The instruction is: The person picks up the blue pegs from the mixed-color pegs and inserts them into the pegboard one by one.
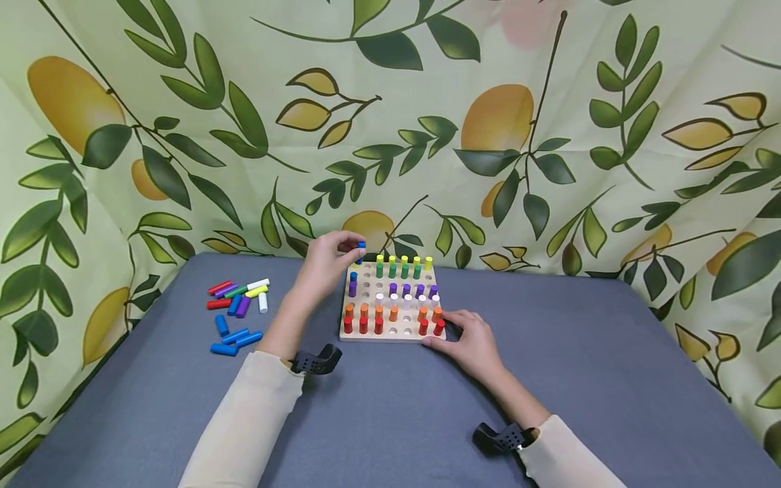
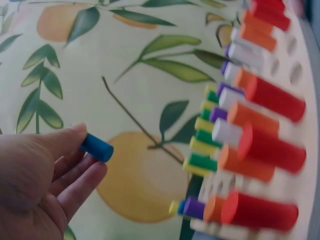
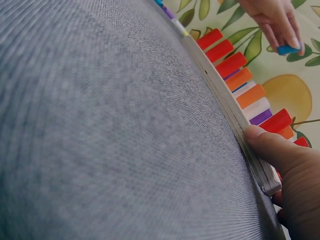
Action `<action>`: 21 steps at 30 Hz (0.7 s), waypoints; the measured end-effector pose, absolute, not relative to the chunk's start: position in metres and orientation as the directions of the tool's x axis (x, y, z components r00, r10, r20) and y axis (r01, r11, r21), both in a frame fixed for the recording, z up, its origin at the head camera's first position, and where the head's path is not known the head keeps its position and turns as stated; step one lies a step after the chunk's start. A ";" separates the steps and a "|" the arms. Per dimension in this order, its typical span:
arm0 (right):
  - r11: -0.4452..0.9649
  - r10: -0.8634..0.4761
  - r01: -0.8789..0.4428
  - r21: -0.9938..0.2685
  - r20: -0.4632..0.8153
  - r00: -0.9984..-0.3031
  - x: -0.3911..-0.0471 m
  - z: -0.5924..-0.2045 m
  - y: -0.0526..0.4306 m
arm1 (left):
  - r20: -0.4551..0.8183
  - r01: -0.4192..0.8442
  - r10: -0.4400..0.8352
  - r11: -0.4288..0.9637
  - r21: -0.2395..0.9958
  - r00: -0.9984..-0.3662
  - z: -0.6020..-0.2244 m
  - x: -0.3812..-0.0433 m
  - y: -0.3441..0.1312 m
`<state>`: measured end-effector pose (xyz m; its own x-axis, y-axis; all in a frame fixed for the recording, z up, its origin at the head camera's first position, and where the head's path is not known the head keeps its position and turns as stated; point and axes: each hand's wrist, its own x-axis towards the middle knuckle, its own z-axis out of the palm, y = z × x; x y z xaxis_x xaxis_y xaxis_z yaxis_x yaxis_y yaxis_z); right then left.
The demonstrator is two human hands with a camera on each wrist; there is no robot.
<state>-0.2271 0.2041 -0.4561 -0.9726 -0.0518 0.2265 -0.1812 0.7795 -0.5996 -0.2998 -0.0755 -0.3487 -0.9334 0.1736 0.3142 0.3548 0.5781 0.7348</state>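
Between thumb and fingers my left hand (image 1: 329, 263) pinches a blue peg (image 2: 97, 147) over the far left corner of the wooden pegboard (image 1: 390, 338). Pegs stand in coloured rows there: yellow (image 1: 404, 260) at the back, then green (image 1: 392, 271), one blue at the left, purple, white, orange, and red (image 1: 363, 325) in front. Several holes show bare between them. My right hand (image 1: 474, 342) grips the board's near right corner, its thumb (image 3: 257, 134) on the front edge and its other fingers along the right side.
Loose blue pegs (image 1: 235, 336) lie on the grey cloth to the left of the board. Just behind them is a mixed pile with red (image 1: 219, 304), purple, green, yellow and white pegs. A leaf-and-fruit patterned curtain (image 1: 403, 196) hangs right behind the table.
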 end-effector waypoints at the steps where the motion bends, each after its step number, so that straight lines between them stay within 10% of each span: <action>1: 0.779 -0.052 -0.182 -0.600 0.227 -0.973 -0.227 -0.457 0.204 | 0.311 0.350 0.169 0.568 0.745 -0.935 -0.349 -0.301 -0.073; 21: 0.771 -0.057 -0.200 -0.605 0.247 -0.967 -0.227 -0.454 0.203 | 0.263 0.298 0.143 0.551 0.779 -0.954 -0.367 -0.313 -0.066</action>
<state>-0.2266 0.2033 -0.4538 -0.9674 -0.0568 0.2468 -0.1996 0.7710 -0.6047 -0.3134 -0.0662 -0.3670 -0.9540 0.1434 0.2632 0.2979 0.5510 0.7795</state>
